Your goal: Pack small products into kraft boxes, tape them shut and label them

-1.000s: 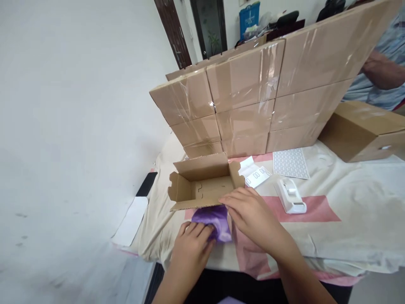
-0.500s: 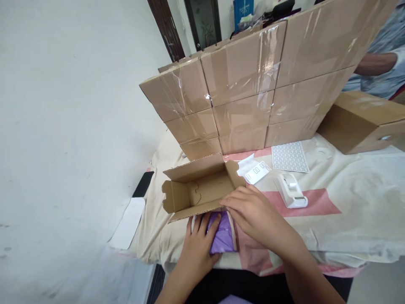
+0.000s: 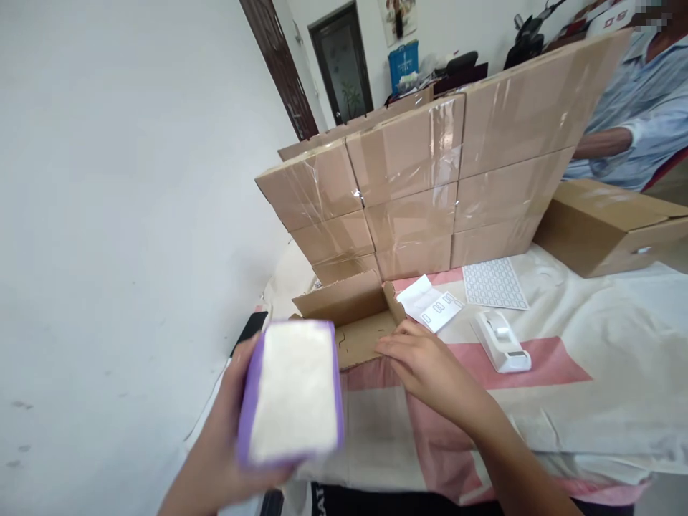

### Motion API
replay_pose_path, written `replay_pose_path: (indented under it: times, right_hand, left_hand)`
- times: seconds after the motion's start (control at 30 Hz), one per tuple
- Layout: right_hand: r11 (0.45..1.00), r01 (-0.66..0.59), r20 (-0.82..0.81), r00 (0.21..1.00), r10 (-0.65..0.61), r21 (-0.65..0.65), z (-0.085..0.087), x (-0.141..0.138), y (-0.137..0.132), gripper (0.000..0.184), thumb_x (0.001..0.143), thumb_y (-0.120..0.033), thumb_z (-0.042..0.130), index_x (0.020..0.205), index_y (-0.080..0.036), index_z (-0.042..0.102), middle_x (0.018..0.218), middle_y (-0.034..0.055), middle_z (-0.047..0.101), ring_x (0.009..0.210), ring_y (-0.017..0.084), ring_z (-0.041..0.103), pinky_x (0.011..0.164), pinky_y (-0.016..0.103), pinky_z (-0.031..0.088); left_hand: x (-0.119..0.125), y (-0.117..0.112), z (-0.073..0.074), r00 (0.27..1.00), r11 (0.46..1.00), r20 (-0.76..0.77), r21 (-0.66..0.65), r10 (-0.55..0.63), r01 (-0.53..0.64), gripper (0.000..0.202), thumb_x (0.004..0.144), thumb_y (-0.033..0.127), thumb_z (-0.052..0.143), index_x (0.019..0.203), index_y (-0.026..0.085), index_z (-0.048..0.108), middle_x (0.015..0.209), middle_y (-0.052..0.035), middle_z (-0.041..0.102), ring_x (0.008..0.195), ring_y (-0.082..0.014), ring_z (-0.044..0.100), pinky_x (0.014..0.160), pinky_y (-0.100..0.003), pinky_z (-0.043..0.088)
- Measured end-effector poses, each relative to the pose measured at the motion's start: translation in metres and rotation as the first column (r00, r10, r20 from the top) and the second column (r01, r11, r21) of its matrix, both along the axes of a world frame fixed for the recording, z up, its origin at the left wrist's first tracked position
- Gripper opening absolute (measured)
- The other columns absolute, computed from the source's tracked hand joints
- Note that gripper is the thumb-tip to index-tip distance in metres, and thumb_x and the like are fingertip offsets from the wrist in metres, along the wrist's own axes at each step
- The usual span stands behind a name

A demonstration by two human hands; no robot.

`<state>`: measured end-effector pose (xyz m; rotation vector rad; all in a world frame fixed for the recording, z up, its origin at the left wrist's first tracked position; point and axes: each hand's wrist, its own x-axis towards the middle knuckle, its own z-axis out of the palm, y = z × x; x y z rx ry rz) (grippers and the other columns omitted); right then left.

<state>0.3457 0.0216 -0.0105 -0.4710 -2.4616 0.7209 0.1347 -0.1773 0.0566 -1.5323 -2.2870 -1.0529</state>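
My left hand (image 3: 228, 448) is closed around a soft-looking block with purple sides and a white end face (image 3: 294, 387), held up close to the camera and slightly blurred. Behind it stands an open cardboard box (image 3: 344, 299) with its flaps up; the block hides the box's left part. Nothing shows inside the visible part of the box. My right hand (image 3: 416, 351) pinches the box's near right edge.
Taped cardboard boxes (image 3: 408, 150) form a wall at the back. To the right lie a sticker sheet (image 3: 495, 284), folded white paper (image 3: 430, 301) and a white tape dispenser (image 3: 502, 342). Another carton (image 3: 607, 222) stands near a person's sleeve (image 3: 653, 115). A black object (image 3: 250, 330) lies at left.
My left hand has lifted the purple block from the cloth beside the box, up and toward the camera, turning its white end into view. My right hand stays at the box's edge.
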Motion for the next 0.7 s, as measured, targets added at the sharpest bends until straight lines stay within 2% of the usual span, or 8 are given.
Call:
replay_pose_path:
  times: [0.03,0.13,0.23,0.3,0.33,0.4,0.53,0.7]
  right_hand:
    - [1.0,-0.003,0.009,1.0,0.003,0.005,0.001,0.0,-0.001,0.032,0.098,-0.008,0.05,0.104,-0.024,0.076,0.093,0.0028,0.076,0.093,0.02,0.058,0.085,0.034,0.047]
    - [0.999,-0.025,0.019,0.999,0.025,0.02,0.004,0.001,-0.007,0.031,0.098,-0.008,0.052,0.106,-0.024,0.077,0.098,0.0033,0.077,0.092,0.02,0.058,0.083,0.034,0.047]
    - [0.999,-0.032,0.018,0.999,0.031,0.031,0.004,0.003,-0.012,0.034,0.097,-0.008,0.054,0.113,-0.026,0.078,0.109,0.0032,0.078,0.098,0.021,0.06,0.086,0.036,0.049]
    - [0.999,-0.034,0.012,0.999,0.033,0.024,0.003,0.004,-0.013,0.037,0.097,-0.008,0.053,0.118,-0.026,0.077,0.114,0.0028,0.078,0.1,0.021,0.06,0.087,0.036,0.05]
    - [0.999,-0.036,0.008,0.999,0.035,0.022,0.002,0.004,-0.014,0.038,0.098,-0.008,0.052,0.12,-0.027,0.076,0.117,0.0025,0.078,0.101,0.021,0.061,0.088,0.036,0.051]
    - [0.999,-0.036,0.004,0.999,0.035,0.033,0.001,0.004,-0.013,0.039,0.098,-0.009,0.052,0.122,-0.028,0.076,0.118,0.0022,0.078,0.101,0.021,0.061,0.089,0.036,0.051]
    - [0.997,-0.01,0.016,1.0,0.008,0.083,-0.001,0.001,-0.012,0.038,0.096,-0.007,0.054,0.121,-0.025,0.076,0.117,0.0042,0.078,0.102,0.021,0.061,0.089,0.035,0.051]
    - [0.993,-0.027,0.028,0.999,0.024,0.112,-0.001,0.0,-0.013,0.036,0.097,-0.009,0.054,0.119,-0.027,0.077,0.113,0.004,0.079,0.1,0.021,0.061,0.088,0.035,0.049]
  left_hand:
    - [-0.011,0.014,0.013,0.983,0.981,-0.044,-0.093,-0.176,0.171,0.111,0.062,0.058,0.084,0.157,0.028,0.036,0.146,-0.0129,0.053,0.128,-0.0399,0.057,0.098,-0.053,0.057]
    - [-0.038,0.065,0.035,0.934,0.911,-0.174,-0.333,-0.312,0.242,0.099,0.074,0.049,0.078,0.158,0.023,0.034,0.145,-0.0128,0.055,0.13,-0.0358,0.053,0.107,-0.052,0.049]
    - [-0.045,0.11,0.025,0.891,0.765,-0.183,-0.6,-0.416,0.234,0.1,0.072,0.044,0.078,0.159,0.021,0.034,0.143,-0.0128,0.057,0.13,-0.0357,0.051,0.109,-0.05,0.045]
    - [-0.041,0.127,0.009,0.87,0.659,-0.14,-0.711,-0.473,0.244,0.104,0.068,0.042,0.08,0.16,0.022,0.035,0.145,-0.0134,0.055,0.131,-0.0364,0.05,0.109,-0.05,0.044]
    - [-0.039,0.132,0.002,0.864,0.629,-0.126,-0.738,-0.487,0.247,0.105,0.067,0.041,0.08,0.16,0.023,0.036,0.146,-0.0134,0.054,0.132,-0.0366,0.05,0.108,-0.049,0.044]
    - [-0.036,0.137,-0.008,0.861,0.616,-0.128,-0.751,-0.491,0.24,0.105,0.066,0.039,0.08,0.16,0.024,0.036,0.148,-0.0128,0.054,0.131,-0.0361,0.05,0.107,-0.048,0.046]
    - [-0.042,0.141,-0.015,0.839,0.62,-0.152,-0.744,-0.522,0.251,0.1,0.07,0.037,0.076,0.16,0.024,0.035,0.149,-0.0108,0.054,0.129,-0.034,0.051,0.106,-0.044,0.046]
    - [-0.055,0.155,-0.038,0.783,0.587,-0.123,-0.734,-0.609,0.341,0.091,0.082,0.04,0.072,0.161,0.024,0.031,0.146,-0.0113,0.053,0.128,-0.0308,0.05,0.108,-0.043,0.044]
